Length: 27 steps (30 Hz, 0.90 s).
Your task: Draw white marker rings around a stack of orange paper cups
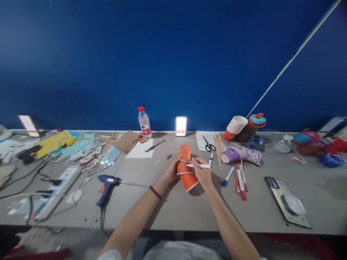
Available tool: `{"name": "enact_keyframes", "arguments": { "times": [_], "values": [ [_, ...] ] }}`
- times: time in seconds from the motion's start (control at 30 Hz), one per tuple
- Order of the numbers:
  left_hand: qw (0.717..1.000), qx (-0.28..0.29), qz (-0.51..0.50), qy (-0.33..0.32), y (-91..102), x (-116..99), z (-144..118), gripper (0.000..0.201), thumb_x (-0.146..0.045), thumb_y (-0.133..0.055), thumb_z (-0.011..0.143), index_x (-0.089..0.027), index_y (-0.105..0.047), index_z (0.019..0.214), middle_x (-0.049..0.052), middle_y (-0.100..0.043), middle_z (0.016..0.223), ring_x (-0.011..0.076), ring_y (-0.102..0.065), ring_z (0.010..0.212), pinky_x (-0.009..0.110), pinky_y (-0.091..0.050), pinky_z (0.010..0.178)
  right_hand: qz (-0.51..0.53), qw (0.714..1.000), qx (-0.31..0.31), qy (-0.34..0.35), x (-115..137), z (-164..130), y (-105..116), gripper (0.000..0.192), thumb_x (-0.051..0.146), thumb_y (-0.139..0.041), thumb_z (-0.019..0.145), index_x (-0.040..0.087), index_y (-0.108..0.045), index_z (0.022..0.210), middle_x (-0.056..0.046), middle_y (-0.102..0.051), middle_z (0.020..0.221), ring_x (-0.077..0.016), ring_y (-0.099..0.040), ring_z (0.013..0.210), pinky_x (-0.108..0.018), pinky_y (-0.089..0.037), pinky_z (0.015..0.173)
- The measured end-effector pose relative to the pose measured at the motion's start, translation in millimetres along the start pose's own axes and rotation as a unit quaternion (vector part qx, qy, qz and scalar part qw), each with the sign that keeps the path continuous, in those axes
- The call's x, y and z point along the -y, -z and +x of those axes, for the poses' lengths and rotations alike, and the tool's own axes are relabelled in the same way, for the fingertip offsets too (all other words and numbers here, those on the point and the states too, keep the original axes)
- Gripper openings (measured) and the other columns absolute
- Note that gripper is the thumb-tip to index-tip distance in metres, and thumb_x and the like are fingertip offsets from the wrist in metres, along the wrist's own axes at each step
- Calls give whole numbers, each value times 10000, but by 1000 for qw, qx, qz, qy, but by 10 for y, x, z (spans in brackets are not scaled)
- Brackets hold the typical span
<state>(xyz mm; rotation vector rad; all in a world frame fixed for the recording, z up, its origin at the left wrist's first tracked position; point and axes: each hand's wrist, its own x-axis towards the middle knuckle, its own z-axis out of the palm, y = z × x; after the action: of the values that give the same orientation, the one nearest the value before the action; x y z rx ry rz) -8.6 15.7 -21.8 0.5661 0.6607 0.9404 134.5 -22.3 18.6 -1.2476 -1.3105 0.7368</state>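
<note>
Left hand: wrapped around the orange paper cups from the 9 o'clock side, steadying them so they cannot roll.
Right hand: closed on a white marker in a writing grip, tip pointing toward 9 o'clock and touching the cup wall.
Orange paper cups: several cups nested together, lying on their side on the desk at centre, long axis running roughly 12 to 6 o'clock, rim toward 6 o'clock; held low against the desk, which gives the marker a firm surface.
Glue gun: at 9 o'clock of the cups, lying on the desk, nozzle toward the cups, well apart from the left hand.
Loose markers: at 3 o'clock, lying flat just beside the right hand, within reach.
Phone with mouse: at 4 o'clock, well apart.
Purple cup: at 2 o'clock, on its side.
Scissors: at 1 o'clock, on a white sheet.
Cup stack: far 2 o'clock, tipped over near the wall.
Water bottle: at 11 o'clock, upright against the blue wall.
</note>
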Motion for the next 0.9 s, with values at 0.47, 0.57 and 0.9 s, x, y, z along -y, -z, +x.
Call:
{"name": "enact_keyframes", "arguments": {
  "times": [0.47, 0.57, 0.9],
  "values": [
    [1000, -2, -10, 6, 38, 32, 34, 411, -448, -683, 801, -107, -707, 1028, 130, -737, 1001, 282, -669, 976, 375, -454, 944, 1, 1000, -3, -15, 4, 7, 13, 332, 433, -518, 885, 207, -620, 664, -37, -702, 689, -212, -646, 701, -316, -473, 678],
    [1000, -3, -15, 4, 28, 29, 32, 417, -441, -687, 799, -102, -704, 1040, 133, -736, 1011, 286, -666, 993, 376, -456, 946, 1, 1000, -11, -13, 10, 3, 16, 338, 435, -523, 886, 205, -625, 660, -37, -700, 690, -210, -642, 701, -320, -471, 687],
    [1000, 4, -12, 2, 8, 15, 8, 442, -454, -682, 798, -87, -700, 1044, 143, -733, 1011, 281, -671, 967, 365, -467, 919, 5, 1000, 2, -17, -3, -5, 17, 333, 446, -532, 888, 213, -625, 669, -32, -707, 690, -212, -648, 712, -313, -480, 682]
  ]
}}
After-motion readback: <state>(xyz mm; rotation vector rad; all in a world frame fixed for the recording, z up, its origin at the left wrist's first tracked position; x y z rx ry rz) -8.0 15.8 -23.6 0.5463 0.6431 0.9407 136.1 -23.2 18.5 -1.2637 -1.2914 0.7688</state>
